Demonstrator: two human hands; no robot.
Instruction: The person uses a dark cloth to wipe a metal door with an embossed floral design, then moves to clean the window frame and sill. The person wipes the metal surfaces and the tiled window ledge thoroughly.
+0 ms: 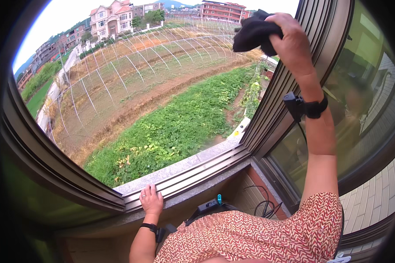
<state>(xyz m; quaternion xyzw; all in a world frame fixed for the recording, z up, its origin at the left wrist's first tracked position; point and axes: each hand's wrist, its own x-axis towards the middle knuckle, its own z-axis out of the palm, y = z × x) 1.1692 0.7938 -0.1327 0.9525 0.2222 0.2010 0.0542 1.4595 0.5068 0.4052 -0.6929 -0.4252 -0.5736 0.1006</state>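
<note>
My right hand (291,44) is raised beside the upper part of the brown metal window frame (319,46), gripping a bunched black cloth (255,34). The cloth hangs to the left of the frame's grooved side, in front of the open window. Low on the left, my left hand (151,200) rests with its fingers over the sliding window track (197,174) on the sill, holding nothing. A ring is on one of its fingers. Each wrist wears a black strap with a small device.
Glass panes flank the opening, one on the right (352,108) showing reflections. A stone ledge (184,162) runs outside the track. Black cables (266,207) lie below the sill near a tiled wall (375,194). Outside are green plants (171,128), hoop frames and buildings.
</note>
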